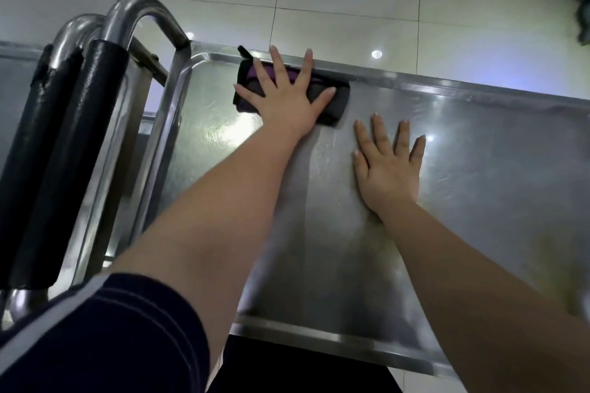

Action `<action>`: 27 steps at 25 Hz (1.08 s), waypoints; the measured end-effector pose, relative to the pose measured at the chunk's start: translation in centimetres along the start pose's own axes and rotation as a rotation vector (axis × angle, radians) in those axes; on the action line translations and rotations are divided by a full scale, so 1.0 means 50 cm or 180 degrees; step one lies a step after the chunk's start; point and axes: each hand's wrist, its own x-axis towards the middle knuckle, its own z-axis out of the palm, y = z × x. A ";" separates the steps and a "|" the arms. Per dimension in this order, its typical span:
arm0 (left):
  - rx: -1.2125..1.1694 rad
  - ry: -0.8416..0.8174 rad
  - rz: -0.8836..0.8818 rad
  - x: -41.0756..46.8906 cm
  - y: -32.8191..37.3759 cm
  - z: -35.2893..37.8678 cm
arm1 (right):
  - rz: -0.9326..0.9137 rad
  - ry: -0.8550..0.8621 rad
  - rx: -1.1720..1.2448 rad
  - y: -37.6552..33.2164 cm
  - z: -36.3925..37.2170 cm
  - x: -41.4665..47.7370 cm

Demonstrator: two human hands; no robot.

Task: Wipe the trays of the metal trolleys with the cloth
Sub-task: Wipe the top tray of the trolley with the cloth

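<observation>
Cloth (pixel 332 102) under left hand (pixel 284 99), against tray (pixel 479 169) rim

Two bare forearms in shot, no watch, no rings, no gloves. The left hand (pixel 285 96) and right hand (pixel 388 166) both show short, plain nails. On the left arm, a dark navy short sleeve (pixel 121 338) with pale stripes along its edge.

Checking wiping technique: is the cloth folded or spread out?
Folded: the cloth forms a compact thick pad under the left hand.
</observation>
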 end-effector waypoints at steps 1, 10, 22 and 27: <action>0.0011 -0.0002 0.0028 0.006 0.000 -0.001 | -0.0005 -0.0008 0.0002 0.002 0.000 0.001; 0.0310 -0.0038 0.0404 -0.552 -0.126 0.128 | -0.0078 -0.0088 0.0066 0.002 -0.007 -0.003; 0.0059 0.0057 -0.0146 -0.016 0.024 0.011 | -0.0059 0.0045 0.0080 0.003 0.002 -0.001; 0.0052 0.0206 0.0158 -0.236 -0.042 0.056 | -0.0071 -0.0122 0.0069 -0.001 -0.012 0.004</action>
